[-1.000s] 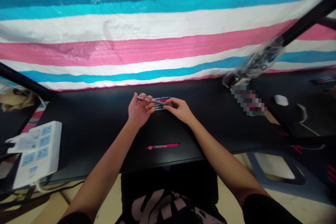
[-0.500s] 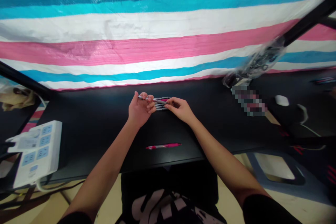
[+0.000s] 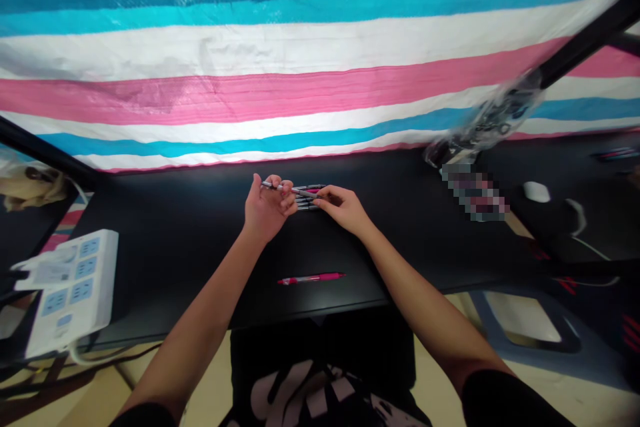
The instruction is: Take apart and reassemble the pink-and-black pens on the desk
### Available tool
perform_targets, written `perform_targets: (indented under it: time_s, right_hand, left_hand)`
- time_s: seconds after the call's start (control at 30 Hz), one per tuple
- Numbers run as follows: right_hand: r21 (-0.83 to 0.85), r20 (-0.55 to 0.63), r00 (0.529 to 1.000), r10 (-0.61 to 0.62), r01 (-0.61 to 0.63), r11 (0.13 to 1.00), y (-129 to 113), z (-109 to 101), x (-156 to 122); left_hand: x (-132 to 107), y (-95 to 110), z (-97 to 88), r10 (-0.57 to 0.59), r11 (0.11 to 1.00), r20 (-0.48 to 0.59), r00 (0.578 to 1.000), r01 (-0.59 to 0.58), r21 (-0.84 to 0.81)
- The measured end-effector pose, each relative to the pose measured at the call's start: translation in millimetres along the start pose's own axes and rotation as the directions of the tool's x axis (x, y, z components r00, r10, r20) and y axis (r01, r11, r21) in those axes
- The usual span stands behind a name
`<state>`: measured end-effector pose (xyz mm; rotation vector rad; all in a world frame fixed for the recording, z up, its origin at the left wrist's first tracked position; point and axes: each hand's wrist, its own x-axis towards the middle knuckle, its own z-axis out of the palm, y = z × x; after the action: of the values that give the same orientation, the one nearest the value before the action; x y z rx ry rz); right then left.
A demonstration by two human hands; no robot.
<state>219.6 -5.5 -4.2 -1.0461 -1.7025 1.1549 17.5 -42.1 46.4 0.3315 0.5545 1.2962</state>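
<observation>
My left hand (image 3: 265, 208) and my right hand (image 3: 343, 207) meet over the middle of a black table (image 3: 170, 240). Both pinch the same dark pen (image 3: 300, 193), the left at its silver end, the right at its other end. Under the pen, several more dark pens (image 3: 309, 203) lie side by side on the table. A pink pen (image 3: 310, 277) lies alone near the table's front edge, closer to me than both hands.
A white power strip (image 3: 67, 287) sits at the left edge. A clear plastic bag (image 3: 483, 123) and a small white object (image 3: 535, 191) lie at the right. A striped pink, white and blue sheet (image 3: 300, 80) hangs behind the table.
Both hands with the pen have shifted very slightly away from me; nothing else has moved.
</observation>
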Motion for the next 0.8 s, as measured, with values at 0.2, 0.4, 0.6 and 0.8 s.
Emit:
perform_targets:
  time_s: [0.2, 0.4, 0.6, 0.8]
  right_hand:
    - [-0.023, 0.001, 1.000, 0.000, 0.000, 1.000, -1.6, -1.1, 0.0]
    - [-0.001, 0.000, 1.000, -0.007, 0.007, 1.000, -0.9, -0.8, -0.2]
    - [0.001, -0.007, 1.000, -0.004, 0.004, 1.000, -0.1, -1.3, 0.3]
    - [-0.017, -0.006, 1.000, -0.010, 0.010, 1.000, -2.2, -1.7, 0.1]
  left_hand:
    - [1.2, -1.0, 0.8, 0.022, 0.999, -0.040, 0.999, -0.021, 0.029]
    - [1.0, -1.6, 1.5, 0.021, 1.000, -0.042, 0.999, -0.020, 0.013]
    - [0.6, -1.7, 0.7, 0.034, 0.999, -0.019, 0.999, -0.034, 0.008]
    - [-0.7, -0.1, 1.6, 0.030, 0.999, -0.018, 0.999, -0.030, 0.039]
